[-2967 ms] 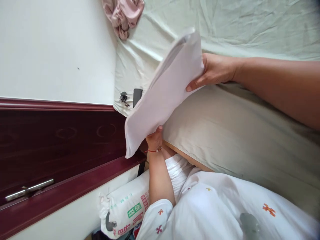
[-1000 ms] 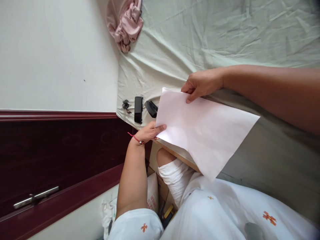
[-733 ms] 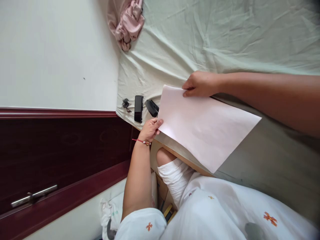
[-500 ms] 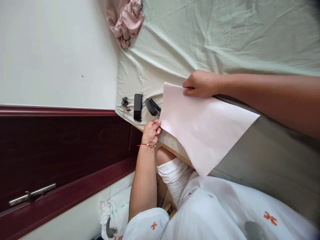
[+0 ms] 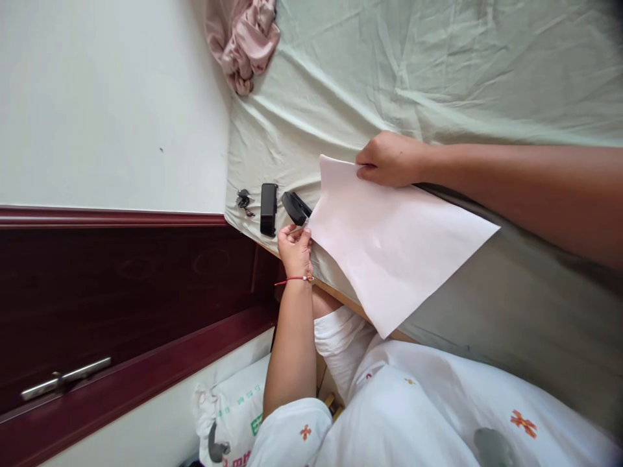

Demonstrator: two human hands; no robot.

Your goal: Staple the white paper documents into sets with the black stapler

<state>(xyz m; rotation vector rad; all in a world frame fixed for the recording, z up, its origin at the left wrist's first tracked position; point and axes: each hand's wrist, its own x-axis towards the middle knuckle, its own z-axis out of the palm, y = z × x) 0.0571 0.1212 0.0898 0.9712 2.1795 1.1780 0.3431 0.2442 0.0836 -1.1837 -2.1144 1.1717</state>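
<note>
A blank white sheet of paper (image 5: 389, 240) is held slanting over the edge of the cloth-covered surface. My right hand (image 5: 389, 159) pinches its far edge between thumb and fingers. At the paper's left corner is my left hand (image 5: 296, 250), thumb and a finger closed at the edge, the other fingers curled and slightly apart. Just beyond these fingertips lies a black stapler (image 5: 294, 209), its metal end close to the paper's edge and partly covered.
A black rectangular case (image 5: 268, 209) and a small bunch of keys (image 5: 244, 201) lie left of the stapler. Pink cloth (image 5: 248, 45) is bunched on the pale green sheet (image 5: 413, 65) at the back. A dark red wooden panel (image 5: 136, 272) borders the left; a white bag (image 5: 233, 408) is below.
My left hand has shifted slightly forward, closer to the stapler, and its fingers have loosened a little. The paper has moved slightly left and away from me with my right hand.
</note>
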